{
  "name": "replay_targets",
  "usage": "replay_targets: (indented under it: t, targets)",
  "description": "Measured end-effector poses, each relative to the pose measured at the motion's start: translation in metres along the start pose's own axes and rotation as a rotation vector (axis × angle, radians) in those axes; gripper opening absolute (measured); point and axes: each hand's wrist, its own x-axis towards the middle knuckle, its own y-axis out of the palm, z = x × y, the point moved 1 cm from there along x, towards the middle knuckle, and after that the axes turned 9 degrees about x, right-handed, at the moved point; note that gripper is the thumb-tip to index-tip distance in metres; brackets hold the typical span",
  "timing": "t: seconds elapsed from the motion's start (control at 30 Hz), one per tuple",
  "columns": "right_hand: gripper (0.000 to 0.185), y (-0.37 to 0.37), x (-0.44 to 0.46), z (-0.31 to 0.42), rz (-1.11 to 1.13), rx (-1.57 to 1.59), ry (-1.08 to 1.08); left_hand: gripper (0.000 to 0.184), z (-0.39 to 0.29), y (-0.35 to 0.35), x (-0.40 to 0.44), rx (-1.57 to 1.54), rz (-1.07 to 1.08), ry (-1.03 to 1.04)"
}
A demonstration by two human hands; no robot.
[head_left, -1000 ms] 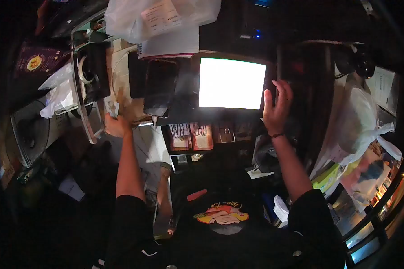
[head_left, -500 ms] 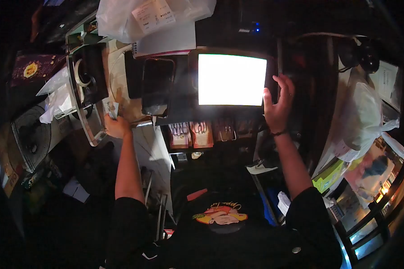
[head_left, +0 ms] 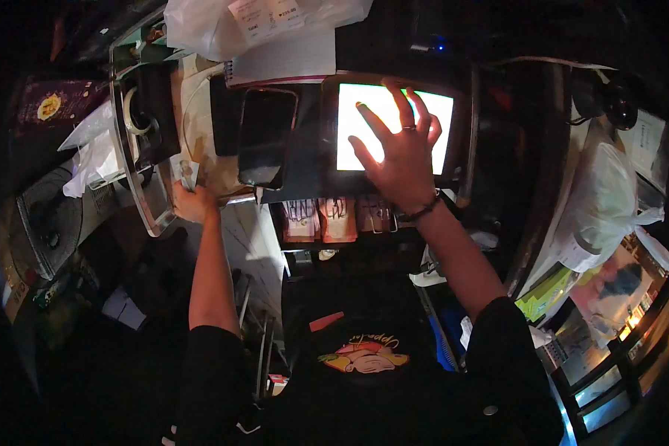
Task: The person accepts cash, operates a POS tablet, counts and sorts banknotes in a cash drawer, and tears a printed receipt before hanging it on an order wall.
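Note:
My right hand (head_left: pixel 405 160) is spread over the bright tablet screen (head_left: pixel 349 152), fingers apart and holding nothing; whether a fingertip touches the glass cannot be made out. A dark bracelet circles that wrist. At the left, my left hand (head_left: pixel 194 204) pinches a small paper, like a banknote (head_left: pixel 188 173), beside the clear-edged tray (head_left: pixel 146 212). Between the hands lies a dark phone (head_left: pixel 266 141). Below the tablet, an open drawer holds banknotes (head_left: pixel 337 221) in compartments.
A plastic bag with a receipt (head_left: pixel 264 18) rests on a spiral notebook (head_left: pixel 282 59) at the top. Another tied plastic bag (head_left: pixel 602 193) stands at the right. A roll of tape (head_left: pixel 134 111) sits in the tray, and a dark fan-like object (head_left: pixel 48 223) is at far left.
My right hand has moved left from the tablet's right edge to over its screen. My left hand stays near the tray with the paper. The view has shifted slightly.

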Motion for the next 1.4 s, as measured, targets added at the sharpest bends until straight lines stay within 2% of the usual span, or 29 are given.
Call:
replay_targets:
  t: [0.23, 0.9, 1.1, 1.33, 1.4]
  targets:
    - [0.037, -0.014, -0.022, -0.026, -0.141, -0.024, 0.156, 0.039, -0.002, -0.001, -0.001, 0.004, 0.014, -0.009]
    - [0.035, -0.014, -0.030, -0.015, -0.040, 0.011, 0.154, 0.038, -0.001, 0.001, -0.002, 0.009, -0.048, 0.030]
    - [0.034, -0.008, -0.030, -0.013, -0.074, 0.048, 0.049, 0.039, 0.001, 0.003, -0.001, 0.014, -0.016, 0.016]
    - [0.031, -0.001, -0.032, -0.018, -0.156, 0.099, 0.083, 0.039, 0.000, 0.000, -0.002, -0.008, -0.005, 0.010]
    - [0.034, -0.002, -0.030, -0.017, -0.101, 0.048, 0.064, 0.038, 0.001, 0.000, -0.002, 0.001, -0.016, 0.018]
